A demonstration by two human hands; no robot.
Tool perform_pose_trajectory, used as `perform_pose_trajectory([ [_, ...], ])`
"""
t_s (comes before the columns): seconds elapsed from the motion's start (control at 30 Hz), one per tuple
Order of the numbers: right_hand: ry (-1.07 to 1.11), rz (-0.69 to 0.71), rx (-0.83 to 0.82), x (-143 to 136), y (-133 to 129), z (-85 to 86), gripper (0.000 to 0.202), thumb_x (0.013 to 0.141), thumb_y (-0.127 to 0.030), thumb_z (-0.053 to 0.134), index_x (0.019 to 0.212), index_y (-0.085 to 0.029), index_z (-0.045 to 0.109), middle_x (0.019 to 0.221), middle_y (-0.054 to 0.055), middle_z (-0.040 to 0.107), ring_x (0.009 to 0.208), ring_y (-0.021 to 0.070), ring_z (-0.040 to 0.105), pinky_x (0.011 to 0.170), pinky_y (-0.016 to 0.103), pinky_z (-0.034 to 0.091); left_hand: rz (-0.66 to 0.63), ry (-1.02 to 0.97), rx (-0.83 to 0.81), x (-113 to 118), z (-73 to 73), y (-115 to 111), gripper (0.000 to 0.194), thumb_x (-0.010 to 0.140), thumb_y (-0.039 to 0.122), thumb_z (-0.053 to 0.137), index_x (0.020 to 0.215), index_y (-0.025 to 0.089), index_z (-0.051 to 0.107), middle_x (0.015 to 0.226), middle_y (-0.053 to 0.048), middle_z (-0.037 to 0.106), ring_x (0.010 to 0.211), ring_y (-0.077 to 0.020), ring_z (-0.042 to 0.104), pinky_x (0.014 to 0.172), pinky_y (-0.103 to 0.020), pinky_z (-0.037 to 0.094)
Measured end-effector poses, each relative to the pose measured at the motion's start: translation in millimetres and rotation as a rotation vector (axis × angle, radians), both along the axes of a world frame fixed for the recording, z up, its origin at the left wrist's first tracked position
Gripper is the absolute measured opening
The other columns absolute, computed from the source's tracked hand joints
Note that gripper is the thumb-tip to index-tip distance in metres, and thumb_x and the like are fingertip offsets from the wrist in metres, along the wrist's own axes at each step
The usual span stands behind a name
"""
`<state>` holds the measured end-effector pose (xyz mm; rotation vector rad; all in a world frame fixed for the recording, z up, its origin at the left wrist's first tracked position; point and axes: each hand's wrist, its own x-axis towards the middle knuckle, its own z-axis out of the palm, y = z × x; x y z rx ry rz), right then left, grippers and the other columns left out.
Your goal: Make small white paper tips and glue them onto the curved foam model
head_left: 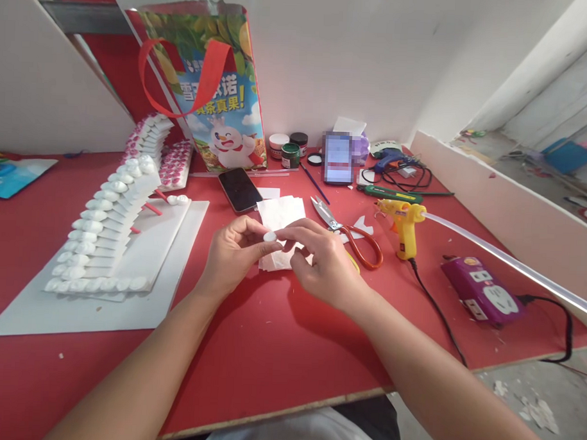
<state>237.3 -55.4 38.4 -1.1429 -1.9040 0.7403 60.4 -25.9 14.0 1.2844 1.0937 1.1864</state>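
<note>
While Both Hands Meet at Frame Centre, a Small White Piece Hangs on a Pinch

Where the fingertips come together in the middle of the frame, I see from my distant seat a small white piece (270, 236) between the thumb and index finger of the left hand (235, 247). That hand is closed in a pinch on it. The right hand (323, 256) reaches in with its index finger at the piece's right edge, its other fingers bent; whether it grips too or only touches, I cannot tell.

My first worry is a drop. If the pinch loosened or the right finger pushed too hard, the piece could fall onto the white papers (280, 211) behind and below, where (white on white) I might lose sight of it. A sweep of the right hand could also knock the scissors (339, 225), which lie with their blades apart just beyond it, right of centre.

As for pose, both forearms rise from the lower corners and converge, the wrists clear of the red table (264, 360) as far as I can judge.

Farther out, a phone (240, 189) lies above the left hand, and a yellow glue gun (405, 227) sits right of the scissors. Over at the left of the frame, a white stepped model (107, 229) stands on a pale board (25, 310).
</note>
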Motion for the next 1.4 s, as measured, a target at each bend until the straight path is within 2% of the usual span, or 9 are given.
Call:
perform_pose_trajectory([
  [0.27,-0.050,-0.009,0.004,0.1,0.3,-0.3,0.043,0.077,-0.003,0.049,0.110,-0.017,0.072,0.108,0.009,0.069,0.082,0.0167,0.065,0.066,0.028,0.049,-0.004,0.015,0.013,1.5,0.8,-0.2,0.031,0.065,0.032,0.093,0.077,0.020,0.067,0.062,0.003,0.066,0.050,-0.0106,0.056,0.045,-0.022,0.042],
  [0.43,-0.100,-0.013,0.029,-1.2,0.3,-4.1,0.037,0.080,-0.007,0.051,0.111,-0.015,0.071,0.110,0.011,0.069,0.079,0.0167,0.064,0.065,0.028,0.048,-0.016,0.017,0.025,-0.1,-2.4,-0.3,0.032,0.068,0.032,0.091,0.094,0.021,0.075,0.065,0.004,0.065,0.051,-0.0104,0.056,0.044,-0.022,0.042],
  [0.6,-0.039,-0.028,0.072,-2.8,-1.3,-6.2,0.031,0.085,-0.009,0.050,0.106,-0.016,0.071,0.106,0.010,0.070,0.078,0.0159,0.067,0.061,0.027,0.048,-0.012,0.060,0.010,-1.0,-1.6,-0.2,0.025,0.072,0.035,0.088,0.086,0.018,0.077,0.064,0.001,0.067,0.049,-0.0099,0.055,0.043,-0.021,0.041],
  [0.73,0.074,-0.085,0.124,-0.6,0.3,-3.2,0.029,0.084,-0.007,0.049,0.101,-0.017,0.071,0.102,0.007,0.071,0.077,0.0146,0.066,0.064,0.028,0.049,-0.040,-0.096,-0.016,-1.4,-1.5,3.2,0.026,0.067,0.030,0.092,0.082,0.017,0.074,0.066,0.001,0.071,0.055,-0.0098,0.059,0.052,-0.020,0.048],
  [0.83,0.214,-0.124,-0.015,2.2,3.8,-0.9,0.028,0.080,-0.008,0.050,0.096,-0.016,0.071,0.097,0.006,0.073,0.078,0.0153,0.067,0.066,0.028,0.050,-0.100,-0.221,-0.033,-2.1,-2.6,4.9,0.026,0.069,0.029,0.091,0.084,0.018,0.073,0.066,0.001,0.072,0.054,-0.0102,0.061,0.052,-0.021,0.050],
  [0.93,0.374,-0.090,-0.237,2.3,6.1,0.5,0.030,0.077,-0.010,0.050,0.096,-0.016,0.072,0.093,0.004,0.073,0.077,0.0144,0.066,0.065,0.028,0.051,-0.151,-0.290,-0.031,-3.0,-3.3,4.6,0.025,0.072,0.029,0.089,0.085,0.018,0.071,0.065,0.001,0.072,0.053,-0.0112,0.062,0.051,-0.022,0.051],
  [1.0,0.426,-0.055,-0.294,0.4,5.9,1.0,0.031,0.077,-0.010,0.051,0.098,-0.015,0.073,0.095,0.004,0.073,0.076,0.0133,0.065,0.065,0.027,0.051,-0.170,-0.283,-0.022,-3.8,-3.8,3.8,0.024,0.074,0.028,0.088,0.087,0.018,0.070,0.067,0.001,0.073,0.055,-0.0118,0.064,0.052,-0.022,0.052],
  [1.27,0.290,-0.051,-0.053,-4.8,1.3,-1.1,0.032,0.081,-0.006,0.051,0.097,-0.019,0.076,0.096,0.004,0.071,0.080,0.0131,0.065,0.063,0.025,0.050,-0.188,-0.128,0.006,-6.9,-4.0,1.7,0.027,0.079,0.030,0.086,0.090,0.017,0.066,0.074,-0.001,0.077,0.055,-0.0139,0.068,0.056,-0.026,0.056],
  [1.4,0.347,-0.069,-0.159,-6.0,1.2,-1.3,0.025,0.082,-0.011,0.055,0.097,-0.018,0.074,0.099,0.005,0.072,0.081,0.0138,0.066,0.066,0.026,0.052,-0.185,-0.114,0.021,-5.4,-1.4,0.7,0.028,0.079,0.031,0.086,0.090,0.017,0.064,0.071,0.001,0.076,0.054,-0.0143,0.069,0.056,-0.026,0.056],
])
